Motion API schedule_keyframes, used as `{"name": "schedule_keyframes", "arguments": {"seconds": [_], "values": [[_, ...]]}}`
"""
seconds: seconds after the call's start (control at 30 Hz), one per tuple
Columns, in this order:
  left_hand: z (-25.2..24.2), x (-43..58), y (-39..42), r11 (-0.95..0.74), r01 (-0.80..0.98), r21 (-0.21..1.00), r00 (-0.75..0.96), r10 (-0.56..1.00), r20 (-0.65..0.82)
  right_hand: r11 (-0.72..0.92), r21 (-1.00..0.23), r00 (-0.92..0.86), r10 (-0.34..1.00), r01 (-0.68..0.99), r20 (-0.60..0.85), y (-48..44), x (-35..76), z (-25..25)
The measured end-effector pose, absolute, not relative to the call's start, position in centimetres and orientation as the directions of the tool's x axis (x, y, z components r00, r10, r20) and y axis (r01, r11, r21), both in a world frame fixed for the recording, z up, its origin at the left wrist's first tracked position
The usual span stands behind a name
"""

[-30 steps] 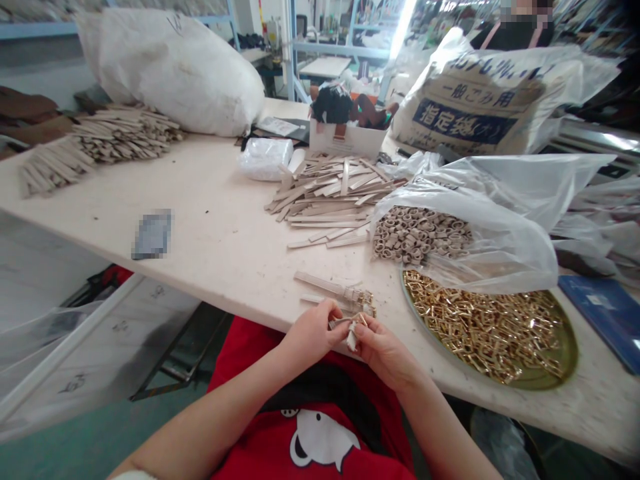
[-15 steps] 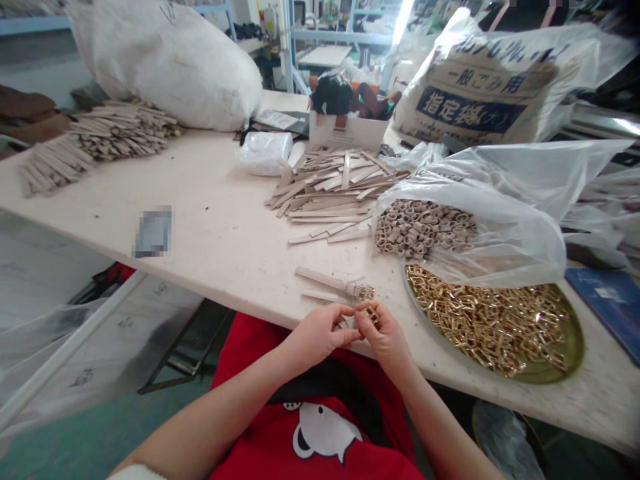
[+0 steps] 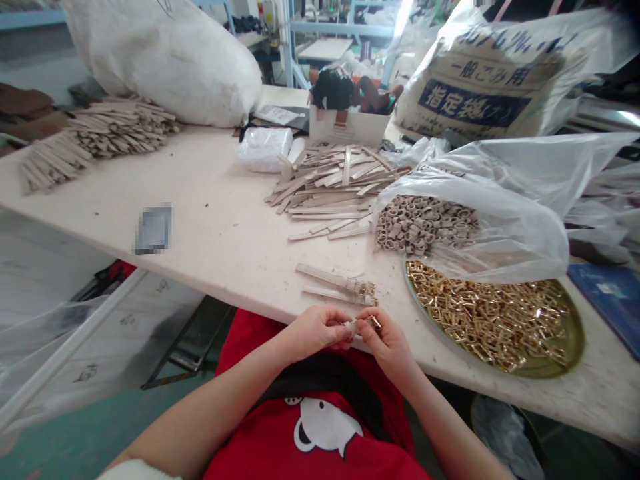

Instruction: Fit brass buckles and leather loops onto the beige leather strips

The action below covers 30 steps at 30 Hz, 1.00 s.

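while both hands worked at the near edge of the table (image 3: 200,220), just left of the round tray (image 3: 576,345), the left hand (image 3: 315,331) was closed on 1 end of a short beige strap (image 3: 354,326), pinching it between thumb and fingertips. the right hand (image 3: 387,343) was closed on the strap's other end, where a small gold buckle (image 3: 374,323) showed at its fingertips. the strap sat in the air between the 2 hands, lower than the tray's rim and over the red shirt (image 3: 325,427).

the tray held a heap of loose gold buckles (image 3: 490,313). left of the tray and just beyond the hands, 2 finished straps (image 3: 337,285) lay side by side on the table, their buckle ends pointing toward the tray. touching the tray's far edge, a clear plastic bag (image 3: 505,233) lay on its side, with beige loops (image 3: 425,227) showing at its open mouth. farther from the tray and to the left of that bag, a loose pile of beige strips (image 3: 335,187) was spread out. beyond the pile stood a white box (image 3: 347,127). a blue book (image 3: 607,300) lay just right of the tray. far left of the tray, well apart from it, stacks of more strips (image 3: 100,133) lay in front of a large white sack (image 3: 165,53).
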State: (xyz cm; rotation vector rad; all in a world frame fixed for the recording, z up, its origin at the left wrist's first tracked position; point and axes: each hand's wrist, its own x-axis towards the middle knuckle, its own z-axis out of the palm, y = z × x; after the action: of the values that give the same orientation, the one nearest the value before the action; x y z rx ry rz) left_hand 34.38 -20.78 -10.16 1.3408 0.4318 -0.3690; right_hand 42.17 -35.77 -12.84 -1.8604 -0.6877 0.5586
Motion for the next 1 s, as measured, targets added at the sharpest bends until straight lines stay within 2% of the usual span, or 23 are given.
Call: {"name": "schedule_keyframes", "arguments": {"seconds": [0.07, 0.17, 0.27, 0.4, 0.47, 0.53, 0.6, 0.67, 0.73, 0.83, 0.9, 1.0], "values": [[-10.3, 34.5, -21.1, 0.175, 0.491, 0.853, 0.869, -0.030, -0.494, -0.294, -0.936, 0.708, 0.702, 0.195, -0.073, -36.1, 42.2, -12.8], [-10.3, 34.5, -21.4, 0.158, 0.498, 0.853, 0.867, -0.077, -0.492, -0.240, -0.967, 0.666, 0.736, 0.088, -0.122, -36.5, 42.0, -13.0], [-10.1, 34.6, -21.4, 0.044, 0.465, 0.884, 0.883, -0.086, -0.461, -0.196, -0.980, 0.663, 0.738, 0.025, -0.130, -36.3, 41.7, -13.3], [-9.9, 35.3, -20.8, -0.244, 0.374, 0.895, 0.923, 0.008, -0.384, -0.271, -0.937, 0.680, 0.731, 0.218, -0.053, -35.3, 42.0, -13.6], [-10.1, 35.8, -20.4, -0.434, 0.335, 0.836, 0.940, 0.097, -0.326, -0.362, -0.847, 0.686, 0.727, 0.390, 0.006, -34.9, 42.6, -13.7], [-10.5, 36.4, -19.9, -0.640, 0.298, 0.708, 0.954, 0.180, -0.239, -0.459, -0.692, 0.703, 0.704, 0.556, 0.098, -34.7, 43.4, -14.0], [-10.9, 37.2, -19.3, -0.793, 0.245, 0.558, 0.969, 0.199, -0.144, -0.551, -0.546, 0.728, 0.664, 0.631, 0.172, -34.6, 44.1, -14.5], [-11.2, 38.3, -18.3, -0.867, 0.176, 0.466, 0.984, 0.166, -0.062, -0.619, -0.469, 0.758, 0.622, 0.630, 0.199, -34.5, 44.7, -15.1], [-11.2, 39.9, -16.5, -0.900, 0.181, 0.396, 0.980, 0.199, 0.004, -0.648, -0.452, 0.778, 0.596, 0.613, 0.199, -34.4, 45.0, -15.6], [-10.7, 42.7, -12.5, -0.888, 0.355, 0.291, 0.921, 0.385, 0.052, -0.650, -0.465, 0.788, 0.578, 0.602, 0.212, -34.3, 45.1, -15.9], [-10.4, 44.2, -9.8, -0.854, 0.453, 0.256, 0.876, 0.480, 0.051, -0.637, -0.485, 0.790, 0.568, 0.599, 0.230, -34.3, 45.2, -15.9], [-10.6, 44.6, -7.3, -0.819, 0.516, 0.250, 0.844, 0.536, 0.015, -0.610, -0.531, 0.796, 0.554, 0.588, 0.244, -34.3, 45.2, -15.9]]}}
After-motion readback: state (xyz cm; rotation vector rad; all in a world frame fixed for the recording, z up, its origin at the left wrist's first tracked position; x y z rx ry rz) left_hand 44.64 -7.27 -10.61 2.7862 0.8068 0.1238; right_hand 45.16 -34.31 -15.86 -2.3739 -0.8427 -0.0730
